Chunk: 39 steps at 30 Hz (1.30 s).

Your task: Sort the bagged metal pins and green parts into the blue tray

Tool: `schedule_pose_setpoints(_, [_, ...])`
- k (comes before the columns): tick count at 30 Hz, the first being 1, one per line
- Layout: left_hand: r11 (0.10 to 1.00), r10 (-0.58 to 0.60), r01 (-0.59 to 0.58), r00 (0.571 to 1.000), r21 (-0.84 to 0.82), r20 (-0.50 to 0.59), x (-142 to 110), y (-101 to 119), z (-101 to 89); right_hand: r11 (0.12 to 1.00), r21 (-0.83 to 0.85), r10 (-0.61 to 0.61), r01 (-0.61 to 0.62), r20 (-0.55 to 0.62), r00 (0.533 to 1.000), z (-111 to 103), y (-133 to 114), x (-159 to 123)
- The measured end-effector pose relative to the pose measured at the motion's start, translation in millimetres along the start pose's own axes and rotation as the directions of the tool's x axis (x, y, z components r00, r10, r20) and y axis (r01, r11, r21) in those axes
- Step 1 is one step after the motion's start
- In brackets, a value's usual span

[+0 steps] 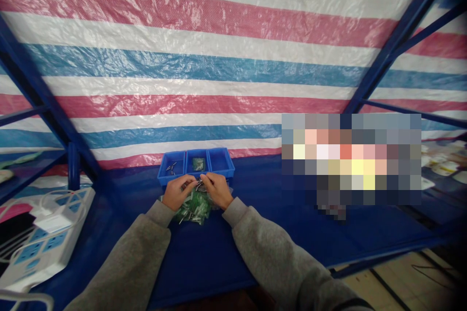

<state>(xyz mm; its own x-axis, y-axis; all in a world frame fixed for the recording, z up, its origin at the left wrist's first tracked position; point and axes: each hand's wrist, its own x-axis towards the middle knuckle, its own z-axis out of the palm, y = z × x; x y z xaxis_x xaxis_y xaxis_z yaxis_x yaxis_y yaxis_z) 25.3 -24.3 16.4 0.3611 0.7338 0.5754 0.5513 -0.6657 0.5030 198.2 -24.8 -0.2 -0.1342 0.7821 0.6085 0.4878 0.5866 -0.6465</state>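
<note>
The sheet (219, 65) at twelve o'clock has red, white and blue stripes; the tray (220, 161) is blue, both sleeves (127, 252) grey.

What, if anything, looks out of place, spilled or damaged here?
Nothing looks plainly damaged or spilled. The power strip looks untidy, with white cables looped over and around it. Green plastic bags lie heaped before the blue three-compartment tray, possibly normal. Pixelation hides part of the right side.

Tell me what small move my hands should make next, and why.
Probably ease the small metallic pieces between your left hand and right hand into the left compartment of the blue tray, just beyond, where similar-looking loose pieces lie.
</note>
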Motion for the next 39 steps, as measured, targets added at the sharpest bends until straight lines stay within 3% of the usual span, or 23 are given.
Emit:
schedule_pose_setpoints(12, [0.995, -0.013, 0.018, 0.999, 0.1, -0.051, -1, -3, -3.9, 0.999, 0.03, -0.047, 0.046, 0.057, 0.997, -2, -6, -1])
schedule_pose_setpoints(16, [0.988, -0.098, 0.087, 0.992, -0.124, -0.08, 0, -4, -1.5, 1.0, 0.002, -0.017, 0.017, 0.012, 1.0, -1, -5, 0])
schedule_pose_setpoints(19, [0.931, -0.172, 0.135, 0.982, -0.339, -0.08, 1, -4, 1.4, 1.0, 0.012, 0.0, 0.0, -0.001, 1.0, -1, -4, 0])
schedule_pose_setpoints(24, [0.891, -0.225, 0.174, 0.972, -0.42, -0.074, 3, -1, 2.6, 1.0, 0.014, -0.01, 0.01, 0.011, 1.0, 0, -4, -1])
schedule_pose_setpoints(28, [0.943, -0.175, 0.124, 0.974, -0.309, -0.144, 3, 2, -0.5, 1.0, -0.016, 0.015, -0.015, -0.009, 1.0, 0, -3, -2])
schedule_pose_setpoints(32, [0.999, -0.038, 0.039, 0.943, -0.005, -0.33, 3, -1, -9.0, 0.998, -0.049, 0.035, -0.037, -0.035, 0.999, 0, -2, -2])
schedule_pose_setpoints(39, [0.943, 0.144, 0.017, 0.878, 0.331, -0.456, 6, -27, -25.8, 0.997, -0.077, 0.027, -0.03, -0.035, 0.999, 0, -2, -3])
